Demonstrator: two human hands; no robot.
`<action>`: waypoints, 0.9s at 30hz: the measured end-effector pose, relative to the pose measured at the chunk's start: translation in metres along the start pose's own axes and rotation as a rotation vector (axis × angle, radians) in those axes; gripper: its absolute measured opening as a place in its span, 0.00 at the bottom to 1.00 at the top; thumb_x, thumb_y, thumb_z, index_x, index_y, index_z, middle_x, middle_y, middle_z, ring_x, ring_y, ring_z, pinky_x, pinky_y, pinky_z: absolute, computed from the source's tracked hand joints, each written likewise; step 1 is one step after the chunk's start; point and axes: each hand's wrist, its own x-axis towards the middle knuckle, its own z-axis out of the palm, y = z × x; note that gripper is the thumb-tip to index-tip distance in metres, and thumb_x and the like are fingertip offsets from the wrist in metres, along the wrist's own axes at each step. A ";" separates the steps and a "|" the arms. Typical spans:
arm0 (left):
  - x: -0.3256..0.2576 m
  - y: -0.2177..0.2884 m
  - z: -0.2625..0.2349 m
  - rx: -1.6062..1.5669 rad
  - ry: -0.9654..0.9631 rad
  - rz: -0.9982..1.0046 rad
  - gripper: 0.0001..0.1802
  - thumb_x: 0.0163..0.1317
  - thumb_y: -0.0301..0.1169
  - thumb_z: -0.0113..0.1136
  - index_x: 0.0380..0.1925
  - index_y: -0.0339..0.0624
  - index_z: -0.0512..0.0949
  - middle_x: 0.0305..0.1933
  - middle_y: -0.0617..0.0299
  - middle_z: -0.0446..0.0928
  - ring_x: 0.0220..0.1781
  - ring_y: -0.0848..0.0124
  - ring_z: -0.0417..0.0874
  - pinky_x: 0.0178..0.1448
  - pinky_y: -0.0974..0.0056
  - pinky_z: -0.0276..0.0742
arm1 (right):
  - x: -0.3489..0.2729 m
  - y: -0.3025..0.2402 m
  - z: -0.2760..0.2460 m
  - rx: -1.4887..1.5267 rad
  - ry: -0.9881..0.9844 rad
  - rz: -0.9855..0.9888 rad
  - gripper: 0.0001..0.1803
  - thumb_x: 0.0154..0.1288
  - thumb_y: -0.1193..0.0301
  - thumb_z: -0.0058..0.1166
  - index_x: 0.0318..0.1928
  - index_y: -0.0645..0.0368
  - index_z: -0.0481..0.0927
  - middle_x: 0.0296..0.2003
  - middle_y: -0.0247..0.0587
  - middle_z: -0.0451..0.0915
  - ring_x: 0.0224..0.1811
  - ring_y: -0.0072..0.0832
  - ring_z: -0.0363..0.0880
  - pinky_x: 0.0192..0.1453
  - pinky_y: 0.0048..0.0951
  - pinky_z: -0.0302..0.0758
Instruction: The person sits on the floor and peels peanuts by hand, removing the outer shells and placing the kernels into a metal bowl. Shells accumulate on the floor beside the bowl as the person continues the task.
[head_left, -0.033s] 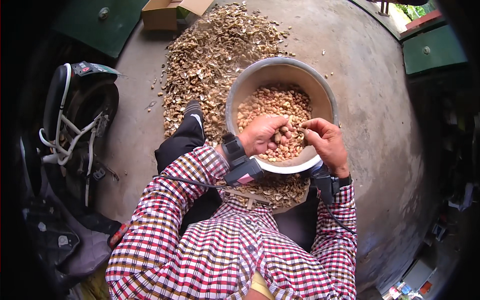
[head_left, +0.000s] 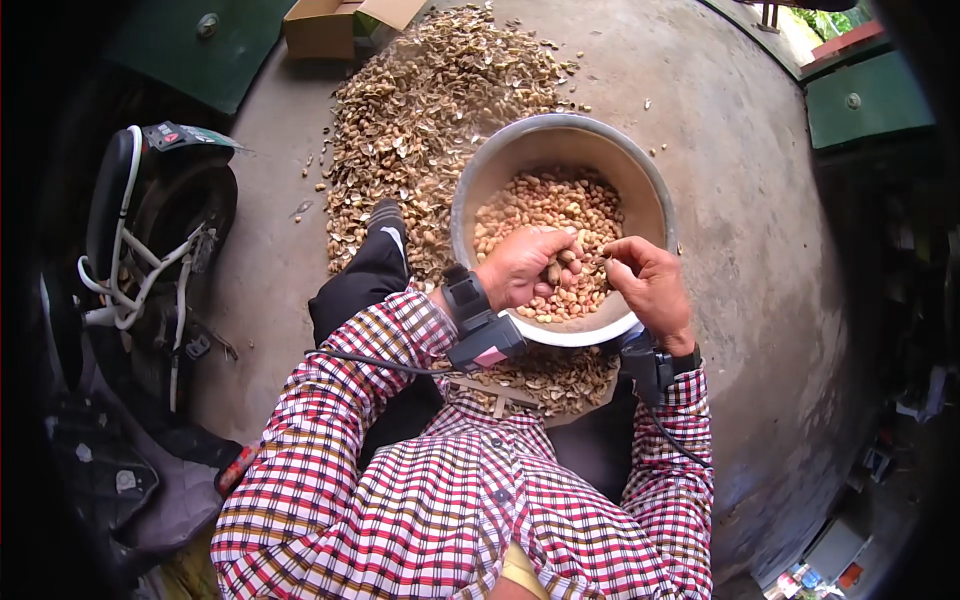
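A wide metal basin (head_left: 641,190), partly filled with reddish shelled peanuts (head_left: 545,212), stands in front of me. Over its near half, my left hand (head_left: 517,268) is curled with a few unshelled peanuts (head_left: 556,270) among its fingers. Close by on the right, above the basin's right rim, my right hand (head_left: 657,292) is closed in a pinch. Its thumb and forefinger meet near the left fingertips. Whatever lies between them is too small to make out. Both wrists wear black strapped devices.
A large heap of peanut shells (head_left: 430,110) spreads over the concrete floor beyond and left of the basin. More shells (head_left: 560,380) lie between my legs. An open cardboard box (head_left: 322,35) sits at the far left, and a parked two-wheeler (head_left: 150,230) stands on the left.
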 end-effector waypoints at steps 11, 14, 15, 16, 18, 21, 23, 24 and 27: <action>-0.011 0.015 0.002 -0.024 0.017 0.078 0.14 0.68 0.39 0.46 0.33 0.39 0.73 0.26 0.60 0.77 0.20 0.78 0.77 0.11 0.77 0.60 | -0.006 -0.010 -0.010 0.265 -0.142 0.115 0.09 0.61 0.79 0.50 0.42 0.67 0.77 0.32 0.32 0.79 0.31 0.16 0.76 0.38 0.18 0.74; -0.011 0.019 -0.004 -0.127 -0.003 0.104 0.14 0.67 0.40 0.50 0.35 0.40 0.74 0.27 0.60 0.77 0.23 0.77 0.77 0.14 0.76 0.61 | -0.007 -0.011 -0.003 0.254 -0.196 0.073 0.09 0.60 0.79 0.52 0.42 0.68 0.77 0.31 0.33 0.79 0.31 0.17 0.76 0.37 0.19 0.74; -0.009 0.018 -0.008 -0.121 0.011 0.116 0.15 0.66 0.42 0.51 0.35 0.40 0.74 0.28 0.60 0.77 0.23 0.76 0.77 0.15 0.75 0.61 | -0.009 -0.012 0.004 0.220 -0.333 0.076 0.09 0.57 0.76 0.55 0.39 0.66 0.79 0.28 0.36 0.79 0.30 0.20 0.77 0.36 0.22 0.74; -0.009 0.018 -0.008 -0.120 0.025 0.113 0.15 0.66 0.42 0.51 0.35 0.40 0.74 0.28 0.60 0.77 0.23 0.76 0.77 0.15 0.75 0.61 | -0.013 -0.014 0.013 0.185 -0.464 0.082 0.10 0.54 0.73 0.58 0.37 0.64 0.80 0.25 0.38 0.79 0.28 0.22 0.77 0.36 0.25 0.73; -0.010 0.016 -0.007 -0.117 0.050 0.100 0.15 0.66 0.42 0.51 0.35 0.40 0.74 0.28 0.60 0.77 0.22 0.75 0.77 0.15 0.75 0.61 | -0.017 -0.021 0.027 -0.005 -0.678 -0.017 0.12 0.52 0.69 0.63 0.36 0.62 0.80 0.25 0.43 0.78 0.28 0.29 0.77 0.37 0.31 0.72; -0.011 0.015 -0.007 -0.070 0.029 0.079 0.13 0.66 0.39 0.50 0.37 0.39 0.73 0.29 0.58 0.77 0.22 0.74 0.77 0.15 0.75 0.62 | -0.007 -0.020 0.021 -0.058 -0.306 -0.100 0.08 0.55 0.74 0.62 0.33 0.67 0.79 0.24 0.33 0.78 0.27 0.15 0.73 0.32 0.22 0.71; -0.015 0.014 0.003 -0.046 0.069 0.088 0.10 0.65 0.33 0.45 0.33 0.39 0.73 0.26 0.60 0.76 0.19 0.77 0.76 0.11 0.76 0.61 | 0.001 -0.012 0.009 0.087 -0.162 -0.045 0.07 0.59 0.76 0.59 0.37 0.66 0.79 0.27 0.33 0.79 0.30 0.14 0.74 0.35 0.19 0.73; -0.014 0.014 0.005 -0.027 0.074 0.092 0.10 0.65 0.33 0.45 0.32 0.39 0.73 0.25 0.60 0.75 0.19 0.77 0.76 0.11 0.76 0.60 | 0.003 -0.010 0.009 0.172 -0.095 -0.006 0.08 0.60 0.76 0.58 0.39 0.66 0.78 0.28 0.34 0.79 0.30 0.14 0.75 0.36 0.18 0.74; -0.012 0.013 0.007 0.027 0.057 0.107 0.09 0.64 0.31 0.45 0.32 0.39 0.73 0.23 0.61 0.75 0.16 0.78 0.74 0.10 0.77 0.59 | 0.005 -0.016 0.026 0.320 0.031 0.055 0.08 0.57 0.75 0.60 0.37 0.64 0.80 0.26 0.33 0.79 0.29 0.14 0.74 0.32 0.19 0.71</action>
